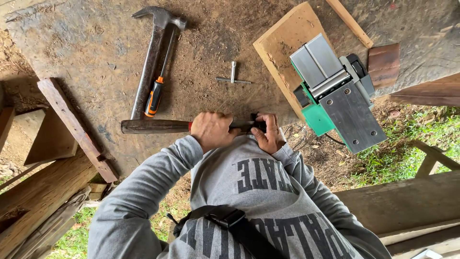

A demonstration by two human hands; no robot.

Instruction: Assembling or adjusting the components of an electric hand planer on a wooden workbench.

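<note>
Hands grip a long dark-handled tool (pixel 158 126) at the bench edge: left hand (pixel 212 130) clenched around its shaft, right hand (pixel 268 134) pinching its black end. Hammer (pixel 152 57) and screwdriver (pixel 157 86) lie untouched beyond the fingers.

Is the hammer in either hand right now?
No. The hammer lies untouched on the workbench, beside the screwdriver, apart from both hands.
</note>
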